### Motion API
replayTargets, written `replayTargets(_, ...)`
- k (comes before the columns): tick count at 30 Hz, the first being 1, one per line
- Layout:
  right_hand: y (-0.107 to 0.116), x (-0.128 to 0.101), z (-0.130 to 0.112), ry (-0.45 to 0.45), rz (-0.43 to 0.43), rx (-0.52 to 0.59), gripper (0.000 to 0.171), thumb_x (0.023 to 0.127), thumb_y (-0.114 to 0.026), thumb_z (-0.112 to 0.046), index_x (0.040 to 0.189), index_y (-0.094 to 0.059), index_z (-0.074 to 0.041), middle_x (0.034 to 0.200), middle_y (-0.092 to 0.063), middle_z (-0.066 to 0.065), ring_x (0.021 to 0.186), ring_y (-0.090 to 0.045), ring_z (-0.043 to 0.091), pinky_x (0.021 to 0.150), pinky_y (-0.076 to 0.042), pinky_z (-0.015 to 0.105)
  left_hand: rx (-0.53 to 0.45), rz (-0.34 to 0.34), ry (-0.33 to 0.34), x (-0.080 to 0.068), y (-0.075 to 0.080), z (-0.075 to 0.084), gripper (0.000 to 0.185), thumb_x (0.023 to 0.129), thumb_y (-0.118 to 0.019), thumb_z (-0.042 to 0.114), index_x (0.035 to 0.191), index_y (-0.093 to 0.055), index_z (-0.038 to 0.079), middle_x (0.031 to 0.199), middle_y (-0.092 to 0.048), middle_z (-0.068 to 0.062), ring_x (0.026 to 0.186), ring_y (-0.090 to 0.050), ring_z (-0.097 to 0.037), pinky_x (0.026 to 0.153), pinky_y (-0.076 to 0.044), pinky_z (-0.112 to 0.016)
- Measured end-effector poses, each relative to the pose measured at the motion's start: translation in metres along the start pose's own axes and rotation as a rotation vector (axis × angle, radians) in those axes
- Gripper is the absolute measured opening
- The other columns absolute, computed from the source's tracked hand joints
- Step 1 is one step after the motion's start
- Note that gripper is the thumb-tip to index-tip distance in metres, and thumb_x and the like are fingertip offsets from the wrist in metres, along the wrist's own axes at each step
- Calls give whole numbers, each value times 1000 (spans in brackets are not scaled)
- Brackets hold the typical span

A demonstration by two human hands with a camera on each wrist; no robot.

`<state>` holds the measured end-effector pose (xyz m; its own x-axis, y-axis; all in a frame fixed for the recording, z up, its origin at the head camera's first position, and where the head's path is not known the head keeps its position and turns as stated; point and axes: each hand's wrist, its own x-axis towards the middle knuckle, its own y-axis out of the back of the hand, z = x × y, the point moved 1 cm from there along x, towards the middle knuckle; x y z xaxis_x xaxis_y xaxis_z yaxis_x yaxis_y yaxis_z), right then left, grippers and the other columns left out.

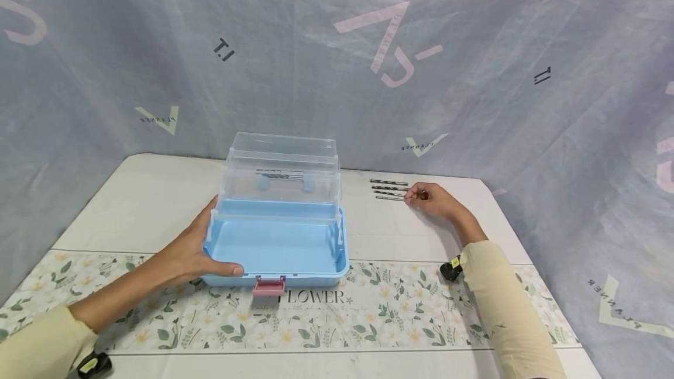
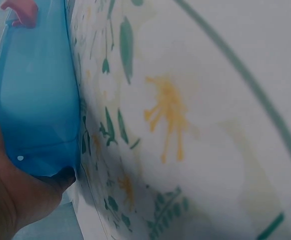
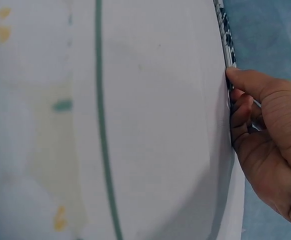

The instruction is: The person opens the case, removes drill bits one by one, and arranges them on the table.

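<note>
A light blue plastic case (image 1: 274, 244) with a raised clear lid (image 1: 284, 154) and a pink latch (image 1: 269, 286) sits on the table. My left hand (image 1: 192, 256) grips its left end, the thumb along the front rim and the fingers round the far side, partly hidden. To the right of the case, several dark twist drill bits (image 1: 388, 182) lie side by side. My right hand (image 1: 433, 199) pinches the right end of the nearest drill bit (image 1: 389, 197) between thumb and fingers. In the right wrist view, the thumb (image 3: 250, 80) touches the end of the bits.
More drill bits (image 1: 281, 175) show through the clear lid; whether they lie in it or behind it I cannot tell. A floral cloth strip (image 1: 368, 320) runs across the white table (image 1: 400, 233). Grey printed fabric (image 1: 284, 63) hangs behind and at both sides.
</note>
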<state>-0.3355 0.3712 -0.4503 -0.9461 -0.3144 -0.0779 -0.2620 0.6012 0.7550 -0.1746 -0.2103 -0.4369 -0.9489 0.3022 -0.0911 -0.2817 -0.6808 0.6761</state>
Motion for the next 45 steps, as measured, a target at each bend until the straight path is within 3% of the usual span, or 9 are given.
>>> replayTargets(11, 3, -6, -4, -27, 24, 22, 20, 113, -69, -17, 124, -77, -2, 119, -76, 19, 102, -65, 20, 87, -52, 27, 4, -2, -11, -1, 0, -1, 168, 75, -105, 50, 180, 24, 25, 185, 1, -38, 164, -20, -72, 117, -35, -92)
replayTargets(22, 20, -2, -17, -15, 15, 63, 27, 114, -69, -19, 129, -74, 3, 122, -74, 24, 104, -67, 32, 83, -54, 29, 19, -7, -15, -2, 1, 1, 166, 76, -104, 51, 180, 24, 23, 186, 2, -37, 164, -21, -72, 115, -38, -92)
replayTargets(31, 25, 13, -51, 56, -2, 34, 29, 115, -67, -23, 130, -74, 1, 121, -73, 21, 99, -66, 33, 85, -57, 42, 7, -9, -8, -1, 1, 0, 166, 77, -104, 50, 180, 24, 22, 185, 3, -38, 164, -19, -72, 115, -36, -92)
replayTargets(35, 24, 22, -66, 74, 0, 17, 27, 116, -67, -25, 128, -75, -3, 119, -72, 18, 99, -63, 36, 85, -53, 39, 9, -9, -8, 0, 0, -1, 166, 77, -104, 50, 179, 24, 23, 185, 3, -38, 164, -19, -72, 115, -37, -92)
replayTargets(40, 22, 32, -84, 113, -9, 5, 24, 116, -67, -26, 124, -76, -6, 116, -72, 17, 100, -65, 38, 89, -58, 44, -7, -8, -12, 0, 0, -3, 166, 77, -104, 48, 179, 25, 23, 186, 5, -36, 164, -18, -72, 115, -35, -93)
replayTargets(45, 20, 38, -104, 147, -15, -3, 24, 115, -67, -25, 124, -77, -5, 116, -73, 18, 99, -66, 36, 85, -56, 37, -13, -7, -16, 1, -1, -3, 167, 77, -104, 47, 179, 24, 22, 187, 5, -35, 165, -17, -71, 115, -33, -94)
